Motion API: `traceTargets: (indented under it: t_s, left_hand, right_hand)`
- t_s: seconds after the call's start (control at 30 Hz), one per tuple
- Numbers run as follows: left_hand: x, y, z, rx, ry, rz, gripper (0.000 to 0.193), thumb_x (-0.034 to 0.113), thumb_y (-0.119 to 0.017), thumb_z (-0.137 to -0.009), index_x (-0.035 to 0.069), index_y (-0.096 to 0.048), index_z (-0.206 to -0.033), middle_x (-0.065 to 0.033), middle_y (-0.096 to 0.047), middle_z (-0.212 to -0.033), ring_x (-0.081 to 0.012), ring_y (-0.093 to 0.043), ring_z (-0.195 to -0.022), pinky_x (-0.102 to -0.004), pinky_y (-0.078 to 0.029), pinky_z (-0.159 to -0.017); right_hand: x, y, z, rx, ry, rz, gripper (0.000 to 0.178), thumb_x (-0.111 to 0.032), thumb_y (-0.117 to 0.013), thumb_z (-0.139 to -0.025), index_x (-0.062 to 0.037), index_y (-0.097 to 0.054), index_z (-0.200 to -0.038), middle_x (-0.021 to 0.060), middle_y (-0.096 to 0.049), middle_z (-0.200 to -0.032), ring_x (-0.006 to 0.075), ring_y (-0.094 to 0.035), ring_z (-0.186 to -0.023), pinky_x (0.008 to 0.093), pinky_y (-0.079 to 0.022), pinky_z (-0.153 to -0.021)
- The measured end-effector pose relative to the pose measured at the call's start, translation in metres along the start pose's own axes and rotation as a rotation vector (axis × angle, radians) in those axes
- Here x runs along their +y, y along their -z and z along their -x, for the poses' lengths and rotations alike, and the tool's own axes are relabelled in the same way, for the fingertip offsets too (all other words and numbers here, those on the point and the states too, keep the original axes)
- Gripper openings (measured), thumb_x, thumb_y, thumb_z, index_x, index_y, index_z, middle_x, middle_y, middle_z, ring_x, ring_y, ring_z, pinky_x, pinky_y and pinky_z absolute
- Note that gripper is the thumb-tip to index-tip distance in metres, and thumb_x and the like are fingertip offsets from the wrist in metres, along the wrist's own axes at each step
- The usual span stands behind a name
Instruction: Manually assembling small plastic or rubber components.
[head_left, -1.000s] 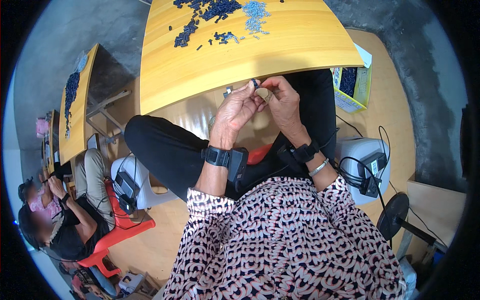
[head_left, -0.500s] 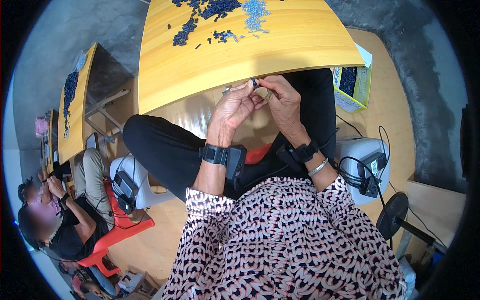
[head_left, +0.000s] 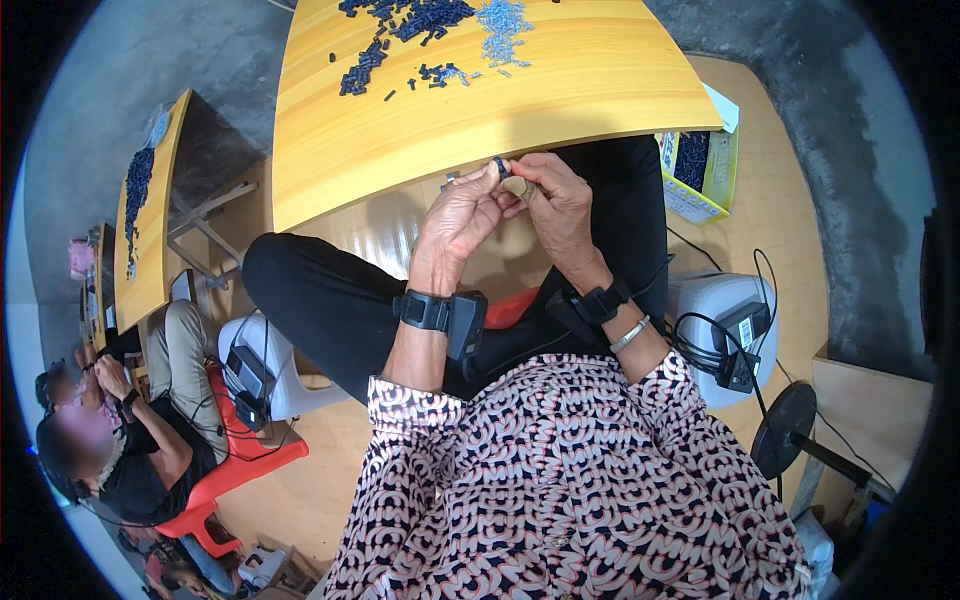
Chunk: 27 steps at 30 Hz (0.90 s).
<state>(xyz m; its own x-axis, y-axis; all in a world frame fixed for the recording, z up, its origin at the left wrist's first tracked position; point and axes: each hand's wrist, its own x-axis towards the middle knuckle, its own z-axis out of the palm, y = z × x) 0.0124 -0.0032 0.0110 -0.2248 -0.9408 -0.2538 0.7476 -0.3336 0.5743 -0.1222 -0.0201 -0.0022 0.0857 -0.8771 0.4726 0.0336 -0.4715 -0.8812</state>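
Just beyond my knees, below the table's near edge, both hands meet at the fingertips. My left hand (head_left: 462, 212) is closed, pinching a small dark blue-black piece (head_left: 501, 167) between thumb and forefinger. Against the same piece press the closed fingers of my right hand (head_left: 562, 205). A tan cover (head_left: 516, 187) appears to sit on the right thumb. The piece's exact kind is too small to make out. On the wooden table (head_left: 480, 105) lie a heap of small dark tubular pieces (head_left: 430, 18) and a heap of pale blue ones (head_left: 500, 35).
A yellow-edged box (head_left: 700, 170) holding dark pieces stands right of the table. White stools (head_left: 715, 300) with black cables flank me. At left, a co-worker (head_left: 150, 440) sits on a red chair (head_left: 245, 470) near another table (head_left: 155, 230) bearing dark pieces. A round black base (head_left: 785, 430) stands at right.
Both hands stay together on the small dark piece, with slight finger movement. The whole view has shifted a little.
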Motion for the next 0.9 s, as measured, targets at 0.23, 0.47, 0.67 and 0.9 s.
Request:
traceTargets:
  t_s: [0.23, 0.47, 0.67, 0.9]
  left_hand:
    - [-0.001, -0.002, 0.001, -0.029, 0.018, 0.061, 0.015, 0.016, -0.057, -0.085, 0.006, -0.056, -0.097, -0.0025, -0.056, -0.087, -0.0141, -0.046, -0.068, -0.0323, -0.041, -0.071]
    - [-0.001, 0.004, -0.001, -0.014, 0.034, 0.076, 0.012, 0.015, -0.057, -0.085, 0.007, -0.057, -0.095, -0.0017, -0.057, -0.085, -0.0138, -0.046, -0.067, -0.0359, -0.042, -0.071]
    - [0.002, -0.002, 0.0, -0.031, 0.009, 0.035, 0.011, 0.016, -0.057, -0.086, 0.007, -0.058, -0.091, -0.0004, -0.056, -0.079, -0.0129, -0.047, -0.064, -0.034, -0.042, -0.069]
    - [0.005, -0.003, 0.001, -0.071, 0.025, 0.059, 0.012, 0.015, -0.056, -0.086, 0.005, -0.058, -0.091, -0.0013, -0.057, -0.078, -0.0129, -0.046, -0.064, -0.0318, -0.041, -0.067]
  right_hand:
    - [-0.012, 0.005, -0.006, -0.025, -0.031, -0.031, 0.018, 0.011, -0.057, -0.073, 0.0028, -0.063, -0.088, 0.0098, -0.061, -0.088, 0.0166, -0.061, -0.079, 0.0242, -0.05, -0.067]
    - [-0.011, 0.009, -0.007, -0.102, 0.056, 0.004, 0.028, 0.016, -0.049, -0.072, 0.0042, -0.06, -0.094, 0.0105, -0.06, -0.093, 0.0175, -0.061, -0.085, 0.0237, -0.049, -0.073]
    - [-0.007, 0.005, -0.003, -0.079, 0.005, -0.032, 0.032, 0.015, -0.048, -0.072, 0.0035, -0.06, -0.1, 0.0104, -0.06, -0.092, 0.019, -0.06, -0.086, 0.0239, -0.048, -0.075]
    - [-0.009, 0.005, -0.002, -0.074, 0.031, 0.034, 0.029, 0.009, -0.051, -0.073, 0.0038, -0.06, -0.1, 0.0123, -0.059, -0.093, 0.0207, -0.058, -0.087, 0.0261, -0.046, -0.075]
